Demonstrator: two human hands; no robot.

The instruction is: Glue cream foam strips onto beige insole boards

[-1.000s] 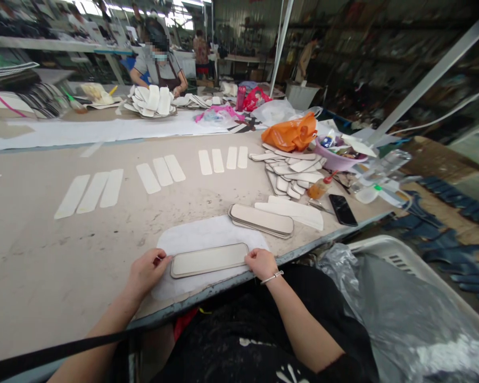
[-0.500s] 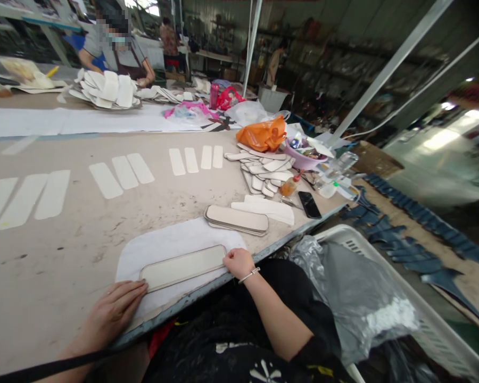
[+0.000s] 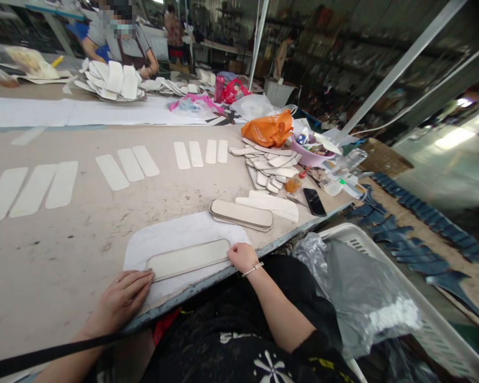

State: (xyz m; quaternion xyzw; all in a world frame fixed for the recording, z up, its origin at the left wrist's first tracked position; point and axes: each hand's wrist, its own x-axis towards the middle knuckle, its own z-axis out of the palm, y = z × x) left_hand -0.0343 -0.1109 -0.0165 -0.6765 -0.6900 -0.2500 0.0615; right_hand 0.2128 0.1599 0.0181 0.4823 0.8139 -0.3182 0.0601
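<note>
A long cream rounded panel (image 3: 189,259) with a dark edge lies on a white sheet (image 3: 171,229) by the table's front edge. At the panel's left end is my left hand (image 3: 123,295), its fingers together and closed on the corner. My right hand (image 3: 242,257), with a bracelet on the wrist, pinches the right end between thumb and fingers. Just beyond that hand lies a stack of similar rounded panels (image 3: 241,214). Further white pieces (image 3: 277,206) lie flat beside the stack.
Several white strips (image 3: 64,183) lie in groups across the table (image 3: 83,234). To the right are a pile of pieces (image 3: 269,165), a glue bottle (image 3: 295,182), a phone (image 3: 315,202) and an orange bag (image 3: 268,129). A white crate (image 3: 345,230) stands below the edge. A co-worker (image 3: 122,45) works opposite.
The whole view has shifted slightly, so things appear a little further right and most a little higher. Both hands keep their places at the panel's ends.
</note>
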